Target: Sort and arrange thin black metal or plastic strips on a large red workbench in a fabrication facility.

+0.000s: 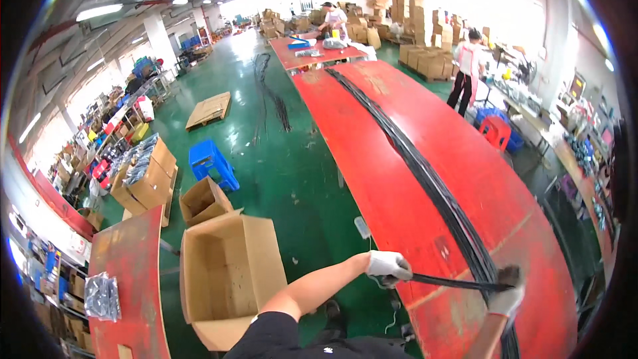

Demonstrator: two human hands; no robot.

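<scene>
left hand (pixel 389 267) and right hand (pixel 506 299), both gloved, each grip the black cable bundle (pixel 438 189) stretched between them over the red desk (pixel 399 179).

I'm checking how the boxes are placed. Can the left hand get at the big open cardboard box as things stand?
Probably not right now. The left hand has its grip closed on the black cable bundle at the red table edge. The open cardboard box stands on the floor at the person's left; its top looks unobstructed.
</scene>
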